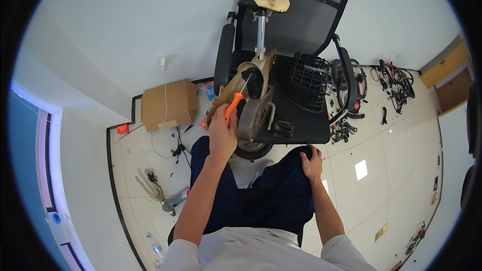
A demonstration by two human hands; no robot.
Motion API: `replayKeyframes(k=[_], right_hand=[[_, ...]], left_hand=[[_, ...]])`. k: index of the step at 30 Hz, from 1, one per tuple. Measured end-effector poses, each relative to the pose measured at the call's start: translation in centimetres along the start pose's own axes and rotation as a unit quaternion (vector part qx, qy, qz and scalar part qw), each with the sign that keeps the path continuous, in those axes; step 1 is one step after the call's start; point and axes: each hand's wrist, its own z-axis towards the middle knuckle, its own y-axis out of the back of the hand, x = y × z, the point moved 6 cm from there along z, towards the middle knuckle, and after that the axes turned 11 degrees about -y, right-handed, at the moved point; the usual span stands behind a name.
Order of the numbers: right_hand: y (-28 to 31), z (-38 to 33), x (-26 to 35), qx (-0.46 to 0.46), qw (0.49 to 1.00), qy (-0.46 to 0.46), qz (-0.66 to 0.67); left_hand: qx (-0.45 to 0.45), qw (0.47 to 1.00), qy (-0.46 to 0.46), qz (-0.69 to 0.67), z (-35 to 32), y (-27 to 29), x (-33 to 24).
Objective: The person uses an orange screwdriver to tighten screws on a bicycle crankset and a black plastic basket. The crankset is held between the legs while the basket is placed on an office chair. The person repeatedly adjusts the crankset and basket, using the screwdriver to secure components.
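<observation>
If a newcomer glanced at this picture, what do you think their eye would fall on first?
Probably the orange-handled screwdriver in the left hand, pointed at the tan frame. Next might come the cream saddle atop its silver post, before the chair's black mesh back. The black basket on the seat's right side may follow.
</observation>
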Motion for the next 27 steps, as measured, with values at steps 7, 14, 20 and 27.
replayKeyframes(k=[7, 14, 20, 27], right_hand=[[-1.0, -2.7, 1.2, 0.021, 0.999, 0.033, -0.033], [1.2, 0.7, 1.0, 0.058, 0.995, -0.071, -0.039], [1.6, -1.5, 0.5, 0.05, 0.996, -0.067, -0.022], [1.6, -1.2, 1.0, 0.054, 0.996, -0.066, -0.017]], left_hand=[[0.023, 0.987, -0.117, 0.107, 0.2, 3.4, 0.3], [0.049, 0.993, -0.025, 0.107, 5.0, -0.2, -0.3], [0.049, 0.954, 0.285, -0.081, 3.9, 1.6, 1.5], [0.062, 0.994, 0.004, 0.085, 4.3, 1.3, 1.9]])
